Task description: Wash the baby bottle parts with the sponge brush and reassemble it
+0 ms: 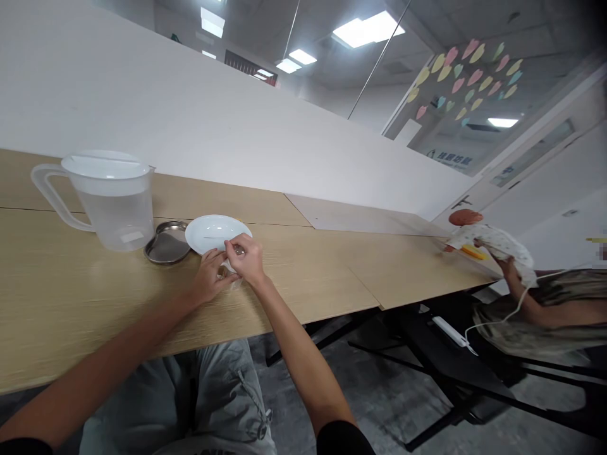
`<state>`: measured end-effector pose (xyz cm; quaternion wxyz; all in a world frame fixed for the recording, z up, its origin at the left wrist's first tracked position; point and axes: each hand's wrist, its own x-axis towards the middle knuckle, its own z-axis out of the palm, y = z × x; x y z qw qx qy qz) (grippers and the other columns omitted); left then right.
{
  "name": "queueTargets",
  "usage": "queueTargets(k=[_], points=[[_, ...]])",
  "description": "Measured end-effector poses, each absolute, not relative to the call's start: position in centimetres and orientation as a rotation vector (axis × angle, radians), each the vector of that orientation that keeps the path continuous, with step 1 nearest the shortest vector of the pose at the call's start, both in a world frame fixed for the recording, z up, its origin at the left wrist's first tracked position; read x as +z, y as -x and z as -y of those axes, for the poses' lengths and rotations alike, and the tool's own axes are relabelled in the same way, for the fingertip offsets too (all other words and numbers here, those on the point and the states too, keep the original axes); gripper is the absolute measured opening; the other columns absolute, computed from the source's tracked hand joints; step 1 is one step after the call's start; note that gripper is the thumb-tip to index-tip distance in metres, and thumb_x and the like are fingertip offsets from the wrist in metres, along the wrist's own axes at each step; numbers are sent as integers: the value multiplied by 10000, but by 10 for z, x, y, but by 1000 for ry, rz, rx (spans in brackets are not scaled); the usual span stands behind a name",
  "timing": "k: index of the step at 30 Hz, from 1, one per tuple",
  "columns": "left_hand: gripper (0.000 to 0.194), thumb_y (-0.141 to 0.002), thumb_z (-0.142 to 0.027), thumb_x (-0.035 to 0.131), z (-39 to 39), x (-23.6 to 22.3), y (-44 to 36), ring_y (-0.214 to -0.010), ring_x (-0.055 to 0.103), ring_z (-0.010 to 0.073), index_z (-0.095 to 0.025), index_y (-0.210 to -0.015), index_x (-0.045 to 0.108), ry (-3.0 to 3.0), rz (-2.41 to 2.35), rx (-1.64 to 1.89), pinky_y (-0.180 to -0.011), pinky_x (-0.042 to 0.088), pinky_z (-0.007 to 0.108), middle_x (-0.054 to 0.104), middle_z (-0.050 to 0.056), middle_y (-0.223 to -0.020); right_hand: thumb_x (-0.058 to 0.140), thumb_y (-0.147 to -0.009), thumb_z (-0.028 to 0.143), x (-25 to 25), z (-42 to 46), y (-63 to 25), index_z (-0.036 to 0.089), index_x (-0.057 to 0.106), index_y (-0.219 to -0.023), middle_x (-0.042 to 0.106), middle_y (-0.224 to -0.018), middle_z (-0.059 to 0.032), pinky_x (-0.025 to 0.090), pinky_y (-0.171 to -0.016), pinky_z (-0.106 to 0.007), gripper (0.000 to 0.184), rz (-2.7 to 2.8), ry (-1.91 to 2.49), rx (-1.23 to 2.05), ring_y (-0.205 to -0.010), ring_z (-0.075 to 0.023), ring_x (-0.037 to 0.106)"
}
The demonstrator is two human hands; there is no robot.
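Both my hands meet over the wooden table, just in front of a shallow white dish (213, 230). A thin dark line shows across the inside of the dish. My left hand (211, 279) curls its fingers around a small clear container (233, 282), mostly covered by the hands. Directly above it, my right hand (247, 258) is closed in a pinch; what its fingertips grip is too small and hidden to make out. A kidney-shaped metal tray (165, 245) lies left of the dish, close to its rim.
A clear lidded plastic pitcher (116, 205) holding water stands at the left. A white partition (246, 136) runs behind the table (118, 316). At far right sits another person (540, 309), near a yellow object (474, 252). A white power strip (449, 332) rests on a black chair.
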<state>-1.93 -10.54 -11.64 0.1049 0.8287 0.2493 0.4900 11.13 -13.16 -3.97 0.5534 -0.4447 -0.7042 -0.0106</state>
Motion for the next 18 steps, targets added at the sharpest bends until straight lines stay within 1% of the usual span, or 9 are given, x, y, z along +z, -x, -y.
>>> queueTargets(k=[3,8,15,18], points=[[481,-885,-526,587,105,-117,20,-1097,566,285,-157,-1193,590,-2427,-755,1435,-1046,407,481,649,100,-1122,501,-896,387,-39,131,-111,226,540,-629,597,-643,-15,479,-634,-287,314,1675,1055,-40,-629,-142,561],[498,-872,-534,599,106,-115,19,-1072,573,293,-139,-1176,604,-2433,-744,1437,-1016,429,476,656,108,-1081,499,-899,403,-39,130,-114,224,545,-632,596,-638,-14,470,-634,-286,325,1695,1039,-30,-624,-143,560],[549,-832,-634,596,108,-109,19,-1027,582,281,-160,-1108,625,-2404,-821,1378,-983,436,452,668,104,-1026,532,-900,489,-38,128,-119,213,586,-626,592,-643,0,467,-647,-284,392,1707,1044,119,-634,-136,556],[563,-813,-661,601,107,-108,19,-1038,593,286,-172,-1091,635,-2423,-855,1347,-1024,402,464,686,105,-1038,542,-890,562,-35,128,-121,211,605,-630,589,-657,6,468,-651,-278,442,1698,1031,235,-645,-131,557]])
